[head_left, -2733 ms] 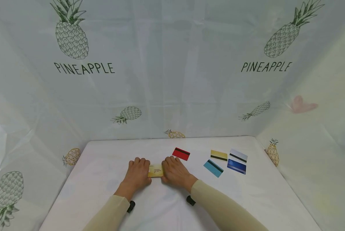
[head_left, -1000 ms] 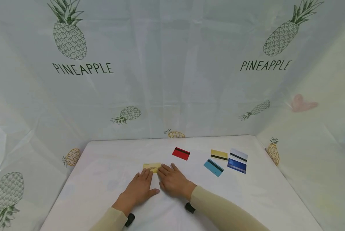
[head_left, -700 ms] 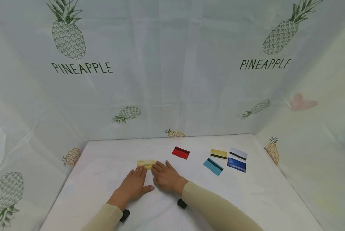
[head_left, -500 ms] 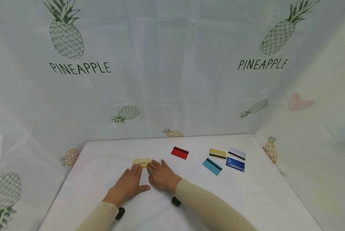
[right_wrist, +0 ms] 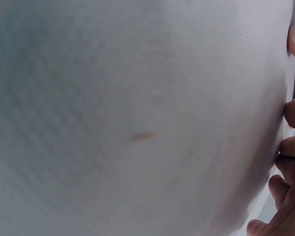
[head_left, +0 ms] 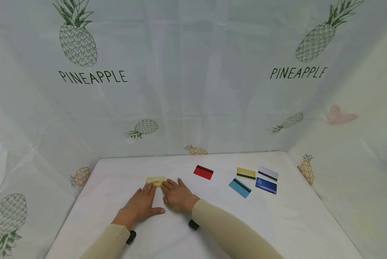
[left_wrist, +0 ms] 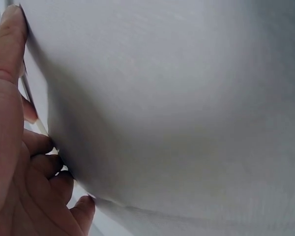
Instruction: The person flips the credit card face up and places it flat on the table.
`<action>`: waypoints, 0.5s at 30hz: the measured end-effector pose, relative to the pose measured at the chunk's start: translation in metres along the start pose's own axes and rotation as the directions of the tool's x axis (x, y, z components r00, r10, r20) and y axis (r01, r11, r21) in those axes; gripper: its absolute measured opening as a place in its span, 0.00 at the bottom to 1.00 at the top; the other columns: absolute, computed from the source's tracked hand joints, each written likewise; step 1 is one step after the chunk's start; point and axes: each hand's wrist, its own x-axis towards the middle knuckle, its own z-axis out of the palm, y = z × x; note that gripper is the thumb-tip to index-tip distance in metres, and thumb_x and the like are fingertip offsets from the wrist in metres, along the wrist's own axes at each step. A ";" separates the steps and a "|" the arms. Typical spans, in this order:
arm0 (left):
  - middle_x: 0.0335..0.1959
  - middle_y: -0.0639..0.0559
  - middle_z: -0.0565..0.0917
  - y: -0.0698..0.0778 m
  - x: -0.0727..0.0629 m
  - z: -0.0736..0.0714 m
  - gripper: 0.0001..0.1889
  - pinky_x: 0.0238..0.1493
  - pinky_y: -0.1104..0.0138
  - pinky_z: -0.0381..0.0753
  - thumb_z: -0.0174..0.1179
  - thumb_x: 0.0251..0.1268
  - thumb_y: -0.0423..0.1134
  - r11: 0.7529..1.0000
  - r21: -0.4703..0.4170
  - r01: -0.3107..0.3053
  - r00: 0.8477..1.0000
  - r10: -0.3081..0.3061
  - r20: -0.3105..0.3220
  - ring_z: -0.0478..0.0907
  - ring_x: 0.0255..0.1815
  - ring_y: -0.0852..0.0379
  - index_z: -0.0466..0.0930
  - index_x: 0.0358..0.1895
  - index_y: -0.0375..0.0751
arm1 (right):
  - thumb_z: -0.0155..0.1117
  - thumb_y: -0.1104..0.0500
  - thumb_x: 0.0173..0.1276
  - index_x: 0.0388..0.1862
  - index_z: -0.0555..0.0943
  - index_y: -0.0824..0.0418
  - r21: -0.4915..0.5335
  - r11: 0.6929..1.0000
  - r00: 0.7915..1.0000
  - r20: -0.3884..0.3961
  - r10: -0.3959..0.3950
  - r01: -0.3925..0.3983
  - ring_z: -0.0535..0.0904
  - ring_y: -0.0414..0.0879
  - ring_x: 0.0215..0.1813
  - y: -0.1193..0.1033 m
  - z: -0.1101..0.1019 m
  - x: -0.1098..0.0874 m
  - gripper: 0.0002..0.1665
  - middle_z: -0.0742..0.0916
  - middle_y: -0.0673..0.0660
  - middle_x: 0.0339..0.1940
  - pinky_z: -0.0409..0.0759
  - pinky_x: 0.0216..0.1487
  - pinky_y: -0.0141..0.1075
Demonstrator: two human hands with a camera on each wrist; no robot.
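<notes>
A yellow bank card (head_left: 155, 179) lies on the white cloth, left of the middle in the head view. My left hand (head_left: 139, 205) rests palm down with its fingers straight and the fingertips on the card's near edge. Its thumb points out to the right along the cloth. Close beside it, my right hand (head_left: 177, 196) has relaxed fingers, the fingertips at the card's right end. Both wrist views look mostly at cloth: the left fingers (left_wrist: 64, 184) touch down at the left edge, and the right fingers (right_wrist: 280, 189) at the right edge. The card is hidden there.
A red card (head_left: 203, 172) lies right of the hands. Farther right are another yellow card (head_left: 246, 173), a light blue card (head_left: 240, 188), a white card (head_left: 268, 172) and a dark blue card (head_left: 266, 185). A pineapple-print curtain (head_left: 193, 90) stands behind the table.
Earlier both hands gripped the yellow card by its two ends. They then let go and laid their fingers on it, and card and hands have slid left and slightly away.
</notes>
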 end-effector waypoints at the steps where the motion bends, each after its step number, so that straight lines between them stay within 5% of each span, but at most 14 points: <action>1: 0.82 0.27 0.58 0.000 0.000 -0.001 0.59 0.79 0.36 0.58 0.65 0.62 0.72 1.000 0.001 -0.001 1.000 0.001 -0.001 0.54 0.84 0.31 0.59 0.79 0.24 | 0.43 0.41 0.86 0.86 0.62 0.51 0.001 1.000 1.000 -0.001 -0.001 0.001 0.57 0.42 0.87 0.000 0.000 0.000 0.35 0.66 0.45 0.86 0.59 0.84 0.53; 15: 0.82 0.27 0.58 -0.002 -0.001 -0.002 0.60 0.80 0.37 0.57 0.65 0.61 0.72 1.000 0.003 0.005 1.000 -0.005 0.002 0.54 0.85 0.32 0.58 0.79 0.23 | 0.43 0.41 0.86 0.86 0.60 0.50 0.013 1.000 1.000 0.002 -0.015 0.015 0.57 0.43 0.87 0.002 -0.003 0.000 0.35 0.65 0.45 0.86 0.59 0.84 0.53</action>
